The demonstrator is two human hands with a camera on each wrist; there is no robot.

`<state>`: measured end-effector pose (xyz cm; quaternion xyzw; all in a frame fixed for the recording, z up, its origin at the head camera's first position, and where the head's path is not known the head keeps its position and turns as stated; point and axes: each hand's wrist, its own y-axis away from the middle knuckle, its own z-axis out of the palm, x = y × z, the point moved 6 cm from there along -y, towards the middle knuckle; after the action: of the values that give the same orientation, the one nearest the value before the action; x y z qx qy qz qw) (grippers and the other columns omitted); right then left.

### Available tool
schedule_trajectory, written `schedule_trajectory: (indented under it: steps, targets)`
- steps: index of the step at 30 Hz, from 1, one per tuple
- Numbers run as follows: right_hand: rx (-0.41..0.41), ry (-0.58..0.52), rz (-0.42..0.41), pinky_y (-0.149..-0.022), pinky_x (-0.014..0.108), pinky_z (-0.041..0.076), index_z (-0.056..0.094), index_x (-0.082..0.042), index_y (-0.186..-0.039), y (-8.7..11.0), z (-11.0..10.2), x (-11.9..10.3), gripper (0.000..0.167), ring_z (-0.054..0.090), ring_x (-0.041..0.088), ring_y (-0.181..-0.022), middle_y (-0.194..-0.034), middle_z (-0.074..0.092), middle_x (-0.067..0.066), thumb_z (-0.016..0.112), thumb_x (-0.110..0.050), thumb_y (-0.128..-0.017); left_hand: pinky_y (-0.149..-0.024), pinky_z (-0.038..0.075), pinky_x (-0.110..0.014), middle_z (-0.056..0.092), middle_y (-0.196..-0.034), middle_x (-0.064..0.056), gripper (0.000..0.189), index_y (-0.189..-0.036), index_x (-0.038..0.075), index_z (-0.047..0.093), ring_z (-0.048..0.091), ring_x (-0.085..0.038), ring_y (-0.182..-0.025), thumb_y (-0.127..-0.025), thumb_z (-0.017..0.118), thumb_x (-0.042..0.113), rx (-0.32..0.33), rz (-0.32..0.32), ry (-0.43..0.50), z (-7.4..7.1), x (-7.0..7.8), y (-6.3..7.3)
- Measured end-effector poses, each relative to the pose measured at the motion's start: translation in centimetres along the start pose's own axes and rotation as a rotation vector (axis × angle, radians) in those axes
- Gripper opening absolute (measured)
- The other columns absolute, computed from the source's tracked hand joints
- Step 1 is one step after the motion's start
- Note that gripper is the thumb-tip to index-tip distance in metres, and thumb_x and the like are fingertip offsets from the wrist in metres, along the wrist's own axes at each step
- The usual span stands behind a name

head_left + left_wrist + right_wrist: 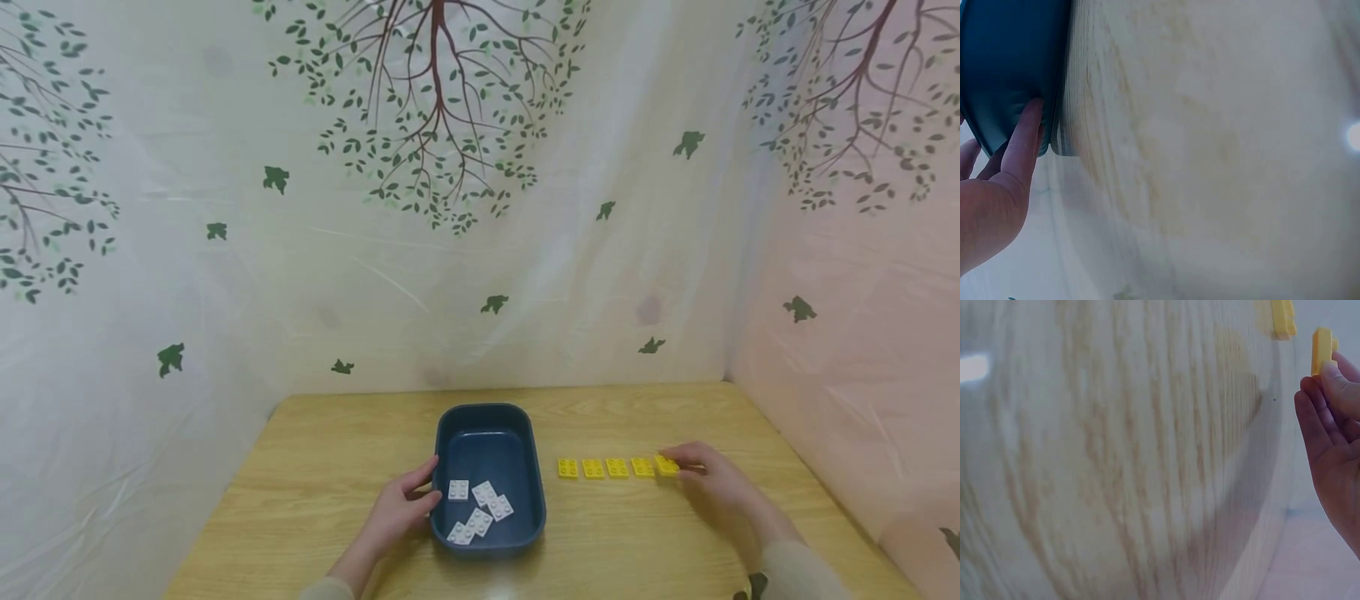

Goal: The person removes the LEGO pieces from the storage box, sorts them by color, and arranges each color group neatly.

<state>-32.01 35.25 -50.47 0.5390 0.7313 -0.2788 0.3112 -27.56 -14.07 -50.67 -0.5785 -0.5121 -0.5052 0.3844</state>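
Note:
A dark blue tray (pixel 489 550) stands mid-table with several white 2x2 building bricks (pixel 458 490) inside, some overlapping. My left hand (pixel 401 506) holds its left side, fingers against the outer wall and thumb at the rim; in the left wrist view a finger (pixel 1024 134) lies along that wall. To the tray's right, yellow 2x2 building bricks (pixel 617 468) form a row. At the row's right end my right hand (pixel 712 479) pinches a yellow brick (pixel 666 466) between thumb and fingers, close beside its neighbour. The right wrist view shows this held brick (pixel 1321 351) at the fingertips.
The wooden table (pixel 337 433) has its back edge against a pale curtain (pixel 375 292) printed with trees and leaves. Similar sheeting hangs along the left and right sides.

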Motion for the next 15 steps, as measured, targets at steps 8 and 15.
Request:
schedule_trajectory:
  steps: [8,15]
  targets:
    - [0.012,-0.095,0.109,-0.102,0.056,0.039,0.061,0.006,-0.126,0.0,0.36,1.23,0.037,0.047,0.041,-0.12,-0.129,0.055,0.026,0.062,0.004,-0.09,-0.08,0.06,-0.039,0.04,-0.148,-0.03,0.06,-0.148,0.005,0.045,0.059,-0.043,-0.117,-0.092,0.067,0.008,0.013,0.02,-0.016,-0.15,-0.06,-0.09]
    - [0.029,-0.008,0.063,-0.103,0.049,0.042,0.065,0.005,-0.122,-0.3,0.37,1.0,0.032,0.049,0.044,-0.119,-0.126,0.056,0.026,0.062,0.005,-0.09,-0.081,0.059,-0.04,0.04,-0.148,-0.03,0.059,-0.148,0.006,0.044,0.058,-0.043,-0.117,-0.093,0.066,0.008,0.005,0.022,-0.013,-0.17,-0.13,-0.18]
